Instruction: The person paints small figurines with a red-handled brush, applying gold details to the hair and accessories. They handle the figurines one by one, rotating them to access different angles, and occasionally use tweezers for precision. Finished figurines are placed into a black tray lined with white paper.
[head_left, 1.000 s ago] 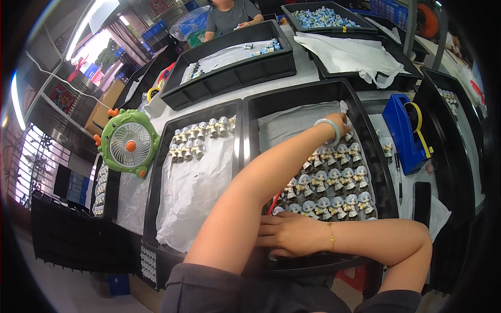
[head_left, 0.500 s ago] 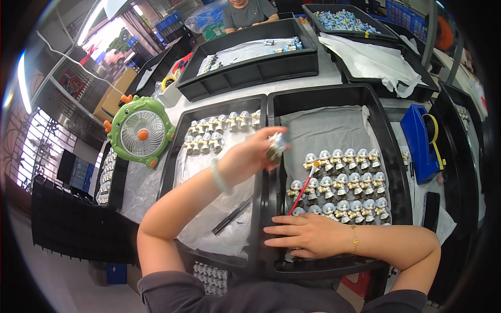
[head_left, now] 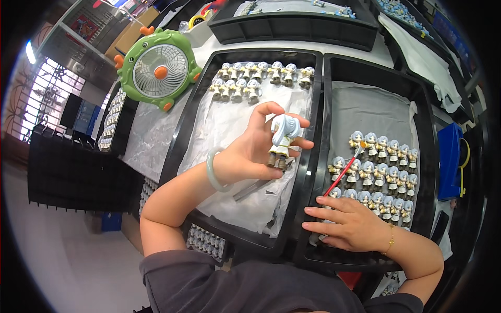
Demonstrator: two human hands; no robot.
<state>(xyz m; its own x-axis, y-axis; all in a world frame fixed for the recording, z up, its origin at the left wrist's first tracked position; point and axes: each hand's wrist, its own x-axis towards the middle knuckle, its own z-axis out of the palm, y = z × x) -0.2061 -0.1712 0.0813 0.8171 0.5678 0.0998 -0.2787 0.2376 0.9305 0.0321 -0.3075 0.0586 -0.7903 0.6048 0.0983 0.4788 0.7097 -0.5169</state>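
In my left hand [head_left: 255, 143] is a small figurine [head_left: 285, 136] with pale blue-grey hair, a white outfit and brown boots. Its back faces me, and my thumb and fingers grip it upright above the left tray [head_left: 175, 161]. My right hand [head_left: 357, 223] lies palm down over the near end of the right tray [head_left: 327, 112], fingers stretched out toward the left. A red-handled paintbrush [head_left: 342, 177] slants across the figurines there, bristles pointing away; its handle reaches my fingers, which hide its end. Rows of matching figurines [head_left: 367, 173] lie in this tray.
Two rows of figurines [head_left: 237, 88] lie at the left tray's far end. A dark slim stick [head_left: 250, 190] rests on its lining. A green animal-shaped fan [head_left: 159, 70] stands left. Beyond is another black tray [head_left: 292, 28]; a blue tape dispenser [head_left: 450, 161] stands right.
My left hand has come closer and lower with the figurine, now over the left tray and seen from behind. The whole view has shifted; my right hand keeps its place over the right tray.
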